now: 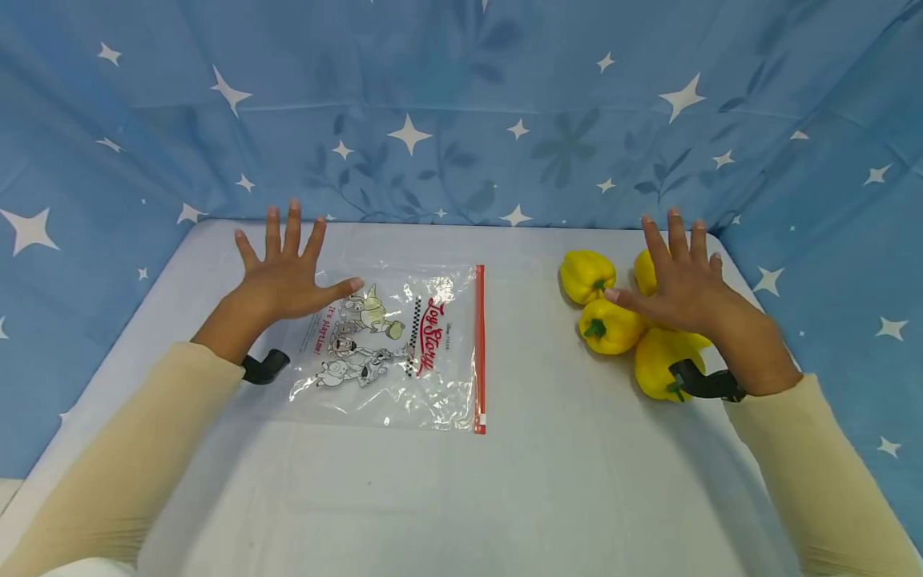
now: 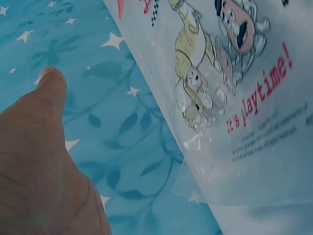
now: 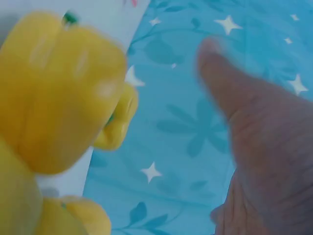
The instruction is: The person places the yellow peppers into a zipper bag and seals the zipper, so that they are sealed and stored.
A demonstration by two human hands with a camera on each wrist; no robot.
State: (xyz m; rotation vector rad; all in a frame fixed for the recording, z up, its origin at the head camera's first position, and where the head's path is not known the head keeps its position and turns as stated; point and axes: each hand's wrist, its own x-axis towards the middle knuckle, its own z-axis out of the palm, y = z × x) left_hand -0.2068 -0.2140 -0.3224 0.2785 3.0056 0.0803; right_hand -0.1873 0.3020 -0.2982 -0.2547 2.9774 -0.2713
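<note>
My left hand [image 1: 284, 280] is held up with its fingers spread, its thumb overlapping the printed part of a clear zip bag [image 1: 447, 401] in the head view. The bag lies flat, with a red slider strip along its right edge and Toy Story cartoon figures on it. My right hand [image 1: 685, 288], also spread and holding nothing, is over a cluster of several yellow bell peppers [image 1: 609, 327] with green stems. It partly hides some of them. In the right wrist view a large yellow pepper [image 3: 63, 93] fills the left side, beside my raised thumb.
A white-covered table [image 1: 461, 505] carries the bag at centre left and the peppers at the right. Blue curtains [image 1: 461, 104] with white stars and leaf prints stand along the back and both sides. A black wrist mount [image 1: 265, 367] juts out below each hand.
</note>
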